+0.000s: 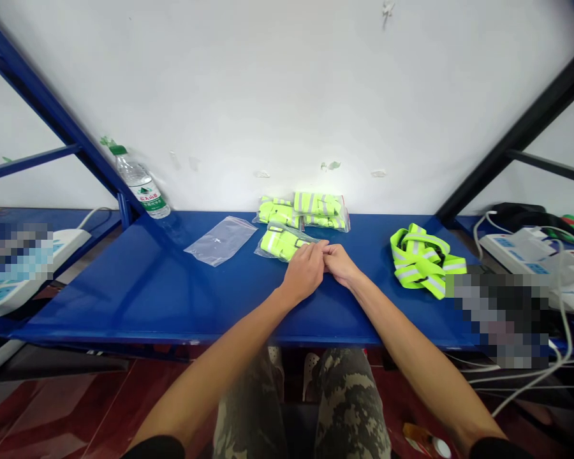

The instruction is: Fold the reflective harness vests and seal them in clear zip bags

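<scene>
The left hand [305, 271] and right hand [340, 262] meet, fingers bent, at the front bag [276, 241]. I can't tell if they grip it. It lies on the blue table [172, 296].

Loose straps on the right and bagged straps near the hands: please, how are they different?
The loose straps lie uncovered, while the bagged straps are inside a clear bag. The loose straps spread in loops; the bagged straps are folded compactly. Both are bright yellow-green with pale stripes.
</scene>
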`<state>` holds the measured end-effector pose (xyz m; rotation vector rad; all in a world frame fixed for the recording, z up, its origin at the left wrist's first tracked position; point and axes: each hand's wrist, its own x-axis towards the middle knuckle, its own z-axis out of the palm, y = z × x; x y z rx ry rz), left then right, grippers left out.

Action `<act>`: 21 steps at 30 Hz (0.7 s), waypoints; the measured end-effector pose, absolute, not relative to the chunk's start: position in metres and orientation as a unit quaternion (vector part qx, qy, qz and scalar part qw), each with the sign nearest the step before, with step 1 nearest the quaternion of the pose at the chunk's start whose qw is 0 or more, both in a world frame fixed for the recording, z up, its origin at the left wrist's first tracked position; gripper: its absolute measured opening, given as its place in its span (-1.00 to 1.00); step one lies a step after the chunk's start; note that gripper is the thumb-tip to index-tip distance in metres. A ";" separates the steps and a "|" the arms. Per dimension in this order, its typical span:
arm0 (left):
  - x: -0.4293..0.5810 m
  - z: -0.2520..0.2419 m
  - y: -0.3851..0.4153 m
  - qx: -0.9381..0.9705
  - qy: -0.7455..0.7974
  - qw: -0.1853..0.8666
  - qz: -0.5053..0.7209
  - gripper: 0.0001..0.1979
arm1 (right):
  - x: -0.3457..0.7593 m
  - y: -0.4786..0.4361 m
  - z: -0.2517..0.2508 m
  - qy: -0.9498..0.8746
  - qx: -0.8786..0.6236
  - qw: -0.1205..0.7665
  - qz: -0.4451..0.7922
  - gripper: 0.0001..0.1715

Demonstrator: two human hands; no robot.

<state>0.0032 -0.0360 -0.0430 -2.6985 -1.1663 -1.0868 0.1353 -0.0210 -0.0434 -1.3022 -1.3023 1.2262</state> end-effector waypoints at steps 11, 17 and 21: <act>-0.002 -0.035 -0.039 -0.854 -0.411 0.029 -0.317 -0.78 | 0.166 -0.008 -0.049 -0.693 -0.586 0.403 0.119 -0.79; -0.007 -0.043 -0.032 -0.865 -0.421 0.030 -0.272 -0.71 | 0.172 0.001 -0.059 -0.734 -0.568 0.356 0.106 -0.78; -0.010 -0.042 -0.023 -0.902 -0.369 0.058 -0.219 -0.71 | 0.178 0.004 -0.062 -0.730 -0.541 0.384 0.162 -0.80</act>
